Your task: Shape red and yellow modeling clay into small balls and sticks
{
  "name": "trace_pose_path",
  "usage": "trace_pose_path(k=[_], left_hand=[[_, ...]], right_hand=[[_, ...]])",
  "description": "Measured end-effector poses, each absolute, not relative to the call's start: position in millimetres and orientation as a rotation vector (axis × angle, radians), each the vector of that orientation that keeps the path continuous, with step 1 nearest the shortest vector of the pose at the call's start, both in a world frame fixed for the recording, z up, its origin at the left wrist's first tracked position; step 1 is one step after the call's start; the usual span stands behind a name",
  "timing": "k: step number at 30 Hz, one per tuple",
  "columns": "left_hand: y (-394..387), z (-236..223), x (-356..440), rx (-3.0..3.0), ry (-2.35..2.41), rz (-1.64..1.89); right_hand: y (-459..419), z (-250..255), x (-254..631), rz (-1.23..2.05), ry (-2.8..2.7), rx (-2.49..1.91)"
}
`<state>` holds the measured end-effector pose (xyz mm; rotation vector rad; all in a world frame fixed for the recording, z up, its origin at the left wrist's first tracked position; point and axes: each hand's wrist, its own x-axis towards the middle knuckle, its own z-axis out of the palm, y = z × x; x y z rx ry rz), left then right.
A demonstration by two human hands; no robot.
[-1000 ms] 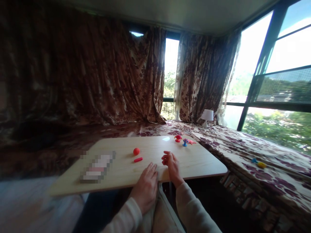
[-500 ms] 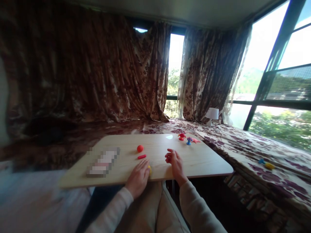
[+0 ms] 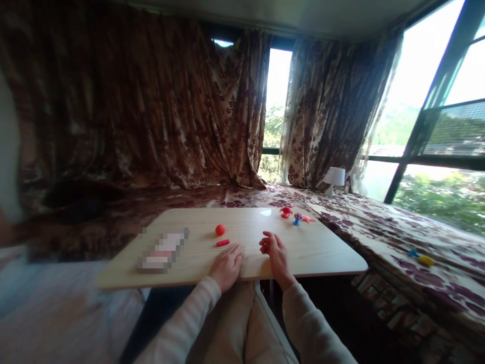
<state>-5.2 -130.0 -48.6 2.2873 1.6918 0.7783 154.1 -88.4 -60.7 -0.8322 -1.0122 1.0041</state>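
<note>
My left hand (image 3: 227, 265) lies palm down near the front edge of the light wooden table (image 3: 322, 253), its fingers stretched out. Whatever is under the palm is hidden now. Just beyond its fingertips rests a short red stick (image 3: 223, 243), and behind that a red-orange ball (image 3: 220, 230). My right hand (image 3: 276, 255) is held over the table to the right, thumb side up, with loosely bent fingers that stand apart. I see nothing plainly held in it.
A blurred-out flat box (image 3: 162, 251) lies at the table's left. Toward the far right stand a red toy figure (image 3: 286, 212), a blue one (image 3: 297, 219) and a pinkish-red one (image 3: 308, 218). A white lamp (image 3: 334, 177) and a yellow-and-blue toy (image 3: 426, 260) are on the flowered cover.
My left hand has slid a little to the right over a yellow thing, which showed beside its thumb and is now hidden. My right hand keeps about the same pose. The view has shifted slightly.
</note>
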Motion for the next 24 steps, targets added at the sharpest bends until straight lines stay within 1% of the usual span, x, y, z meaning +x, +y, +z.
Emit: trace_pose_path(k=[3,6,8,11,14,16,18,20,24], left_hand=[[-162,-58,-15,2.407,1.659,0.85],[-171,-59,2,2.546,1.619,0.849],[-160,-55,22,2.624,1.565,0.823],[-130,-43,44,2.539,1.693,0.746],[-105,-33,39,2.414,1.813,0.636],[-104,-33,23,2.354,1.843,0.645],[-116,-40,5,2.307,1.847,0.669],[-136,-50,-6,2.296,1.85,0.767],[-165,-61,10,2.519,1.686,0.908]], right_hand=[[-91,-58,153,1.004,-0.997,-0.838],[-90,-56,153,1.011,-0.966,-0.837],[-89,-56,154,1.021,-0.956,-0.836],[-87,-57,157,1.037,-0.947,-0.836],[-87,-57,157,1.043,-0.945,-0.826],[-88,-57,156,1.041,-0.95,-0.823],[-89,-57,154,1.035,-0.957,-0.823],[-89,-57,152,1.031,-0.965,-0.822],[-89,-58,152,1.022,-0.963,-0.821]])
